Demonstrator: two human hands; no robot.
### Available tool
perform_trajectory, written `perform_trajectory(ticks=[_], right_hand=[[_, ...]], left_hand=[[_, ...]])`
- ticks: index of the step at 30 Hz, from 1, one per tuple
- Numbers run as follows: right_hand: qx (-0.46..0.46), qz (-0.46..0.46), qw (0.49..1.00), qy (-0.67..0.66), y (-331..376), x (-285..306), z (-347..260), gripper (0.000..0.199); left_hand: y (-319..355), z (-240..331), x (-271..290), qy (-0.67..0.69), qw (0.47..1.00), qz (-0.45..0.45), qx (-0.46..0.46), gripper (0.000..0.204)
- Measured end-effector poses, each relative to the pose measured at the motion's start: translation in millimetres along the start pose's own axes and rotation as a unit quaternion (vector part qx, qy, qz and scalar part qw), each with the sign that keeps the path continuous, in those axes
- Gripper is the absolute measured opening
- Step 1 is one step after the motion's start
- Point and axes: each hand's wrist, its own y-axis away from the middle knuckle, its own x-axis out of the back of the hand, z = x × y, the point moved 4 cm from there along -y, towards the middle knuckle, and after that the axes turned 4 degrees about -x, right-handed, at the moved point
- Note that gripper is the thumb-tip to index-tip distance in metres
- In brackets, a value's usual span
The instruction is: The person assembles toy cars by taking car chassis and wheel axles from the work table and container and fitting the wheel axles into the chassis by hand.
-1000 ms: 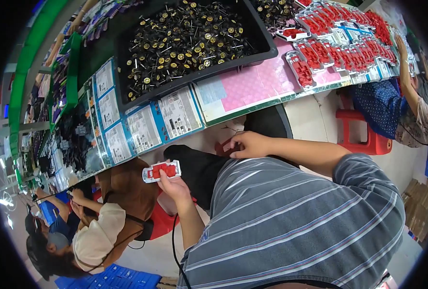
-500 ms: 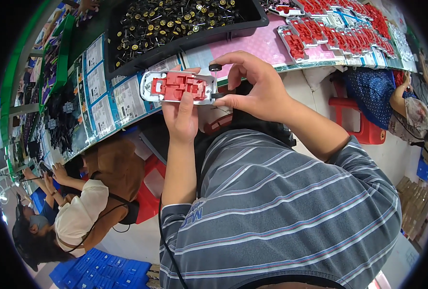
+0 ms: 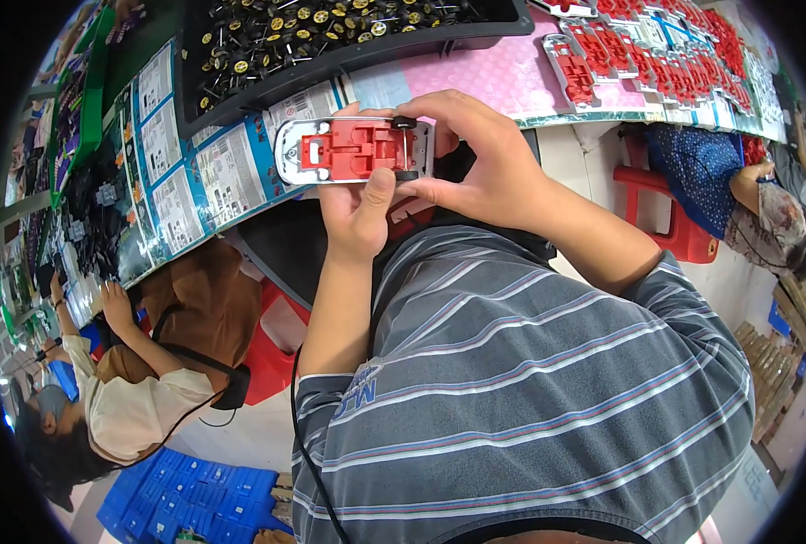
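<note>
— What is in the hands, and where?

— One toy car chassis (image 3: 353, 150), held up in front of the chest, just short of the edge of the surface (image 3: 502, 77). It is a red plastic underframe seated in a pale grey, rounded shell, lying lengthwise left to right. One metal axle with two small black wheels (image 3: 405, 122) sits across its right end.

— And the grip of each hand?

— The left hand (image 3: 357, 213) comes from below, thumb pressed on the lower edge of the chassis, fingers behind it. The right hand (image 3: 480, 159) closes over the right end, fingertips on the axle and wheels. Both hands hold the same piece.

— What lies around it?

— One black tray (image 3: 240, 91) heaped with loose black wheels on axles, too many to count. To the right, a row of red and grey chassis parts (image 3: 656, 63) on the pink mat, roughly a dozen visible. Printed sheets (image 3: 176, 172) line the surface's edge. Two other people sit nearby: one at lower left (image 3: 149, 363), one at far right (image 3: 738, 181) beside a red stool (image 3: 666, 204).
</note>
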Motion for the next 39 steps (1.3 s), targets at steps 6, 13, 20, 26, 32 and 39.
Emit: perform_trajectory(ticks=[6, 13, 20, 26, 32, 39], right_hand=[[0.053, 0.001, 0.998, 0.021, -10.3, -10.3, 2.8, 0.066], [0.075, 0.008, 0.997, 0.032, -16.2, -15.6, 5.9, 0.066], [0.054, -0.006, 0.997, 0.046, -15.3, -18.8, 10.8, 0.069], [0.086, 0.012, 0.993, 0.086, -16.9, -17.9, 8.0, 0.071], [0.028, -0.033, 0.998, 0.048, -10.7, -6.3, 8.0, 0.070], [0.059, -0.068, 0.991, 0.098, -14.9, -13.4, 11.9, 0.064]], left_hand=[[-0.8, 1.3, 9.0, 0.020, 0.999, 0.027, 0.000, 0.075], [-1.2, -3.9, 18.9, 0.034, 0.998, 0.038, 0.023, 0.076], [-1.7, -9.0, 21.1, 0.039, 0.998, 0.029, 0.031, 0.075], [-5.4, -5.8, 17.5, 0.064, 0.996, 0.039, 0.056, 0.076], [-6.3, -13.4, 26.5, 0.108, 0.992, 0.048, 0.047, 0.074], [-3.1, -14.8, 28.8, 0.094, 0.992, 0.044, 0.070, 0.077]])
